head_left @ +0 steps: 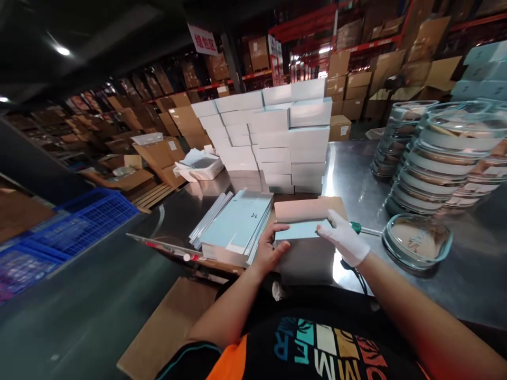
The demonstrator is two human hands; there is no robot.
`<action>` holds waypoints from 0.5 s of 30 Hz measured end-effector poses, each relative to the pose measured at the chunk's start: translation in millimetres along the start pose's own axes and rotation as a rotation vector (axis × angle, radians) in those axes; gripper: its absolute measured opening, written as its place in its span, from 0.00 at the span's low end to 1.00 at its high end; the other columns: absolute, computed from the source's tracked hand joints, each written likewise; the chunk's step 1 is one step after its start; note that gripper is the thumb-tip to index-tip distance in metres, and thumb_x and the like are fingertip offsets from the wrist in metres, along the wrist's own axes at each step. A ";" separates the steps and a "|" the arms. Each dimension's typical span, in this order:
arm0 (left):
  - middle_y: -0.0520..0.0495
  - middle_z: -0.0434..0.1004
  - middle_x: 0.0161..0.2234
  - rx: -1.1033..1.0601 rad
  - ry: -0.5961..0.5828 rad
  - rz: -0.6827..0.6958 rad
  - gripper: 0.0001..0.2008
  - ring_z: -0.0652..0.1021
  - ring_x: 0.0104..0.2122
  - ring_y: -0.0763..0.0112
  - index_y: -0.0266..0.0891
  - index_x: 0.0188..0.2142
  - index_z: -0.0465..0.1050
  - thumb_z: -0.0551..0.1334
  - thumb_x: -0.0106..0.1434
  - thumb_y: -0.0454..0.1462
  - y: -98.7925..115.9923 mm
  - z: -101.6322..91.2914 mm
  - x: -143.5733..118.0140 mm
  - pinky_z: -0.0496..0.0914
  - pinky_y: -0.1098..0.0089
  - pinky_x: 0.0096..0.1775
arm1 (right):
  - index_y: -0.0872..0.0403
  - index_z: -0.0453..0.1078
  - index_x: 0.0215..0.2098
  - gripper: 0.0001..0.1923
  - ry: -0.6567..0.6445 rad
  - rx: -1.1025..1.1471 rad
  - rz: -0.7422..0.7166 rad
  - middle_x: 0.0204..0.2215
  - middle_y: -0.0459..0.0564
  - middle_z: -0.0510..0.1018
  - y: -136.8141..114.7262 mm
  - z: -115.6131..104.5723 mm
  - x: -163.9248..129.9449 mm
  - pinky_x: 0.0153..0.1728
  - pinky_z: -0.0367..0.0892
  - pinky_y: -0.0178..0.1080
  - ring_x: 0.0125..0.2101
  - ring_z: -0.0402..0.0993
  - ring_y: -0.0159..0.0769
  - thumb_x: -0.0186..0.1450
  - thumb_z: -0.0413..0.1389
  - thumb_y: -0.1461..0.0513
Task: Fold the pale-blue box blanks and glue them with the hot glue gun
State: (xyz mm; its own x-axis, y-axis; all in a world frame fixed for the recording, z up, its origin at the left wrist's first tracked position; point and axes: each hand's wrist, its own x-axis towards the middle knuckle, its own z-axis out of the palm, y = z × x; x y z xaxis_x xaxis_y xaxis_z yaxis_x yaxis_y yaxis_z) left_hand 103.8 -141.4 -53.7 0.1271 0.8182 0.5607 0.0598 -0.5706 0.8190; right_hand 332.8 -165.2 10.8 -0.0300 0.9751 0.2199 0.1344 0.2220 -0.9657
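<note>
A partly folded cardboard box (306, 258) stands in front of me at the table's near edge, its inner face brown and a light blue panel showing across it. My left hand (270, 249), bare, grips its left side with the fingers bent over the edge. On the opposite side my right hand (345, 237), in a white glove, holds the box with its fingertips on the blue panel. Left of the box lies a pile of flat light blue cartons (237, 219). A green-handled metal rod (355, 227) lies just beyond the gloved hand.
Behind the box rises a wall of stacked white boxes (273, 137). Clear round containers with blue rims (439, 158) are stacked on the right of the metal table (348, 158); a shorter stack (415, 243) sits nearer. A white basket (202, 168) is at back left, blue crates (87, 221) farther left.
</note>
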 end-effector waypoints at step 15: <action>0.39 0.87 0.49 0.041 -0.347 0.092 0.24 0.75 0.68 0.43 0.49 0.38 0.88 0.73 0.62 0.64 23.3 -23.6 17.6 0.67 0.38 0.70 | 0.34 0.76 0.64 0.26 -0.291 -0.323 -0.623 0.75 0.48 0.68 23.6 -34.1 -32.9 0.70 0.71 0.56 0.74 0.66 0.48 0.74 0.61 0.67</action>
State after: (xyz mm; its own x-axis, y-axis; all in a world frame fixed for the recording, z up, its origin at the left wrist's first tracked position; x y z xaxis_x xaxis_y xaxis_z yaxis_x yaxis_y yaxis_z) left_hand 84.1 -138.6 -21.9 0.4619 0.6948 0.5513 0.0713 -0.6486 0.7578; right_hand 370.7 -192.1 -14.4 -0.4493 0.6400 0.6233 0.2894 0.7643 -0.5763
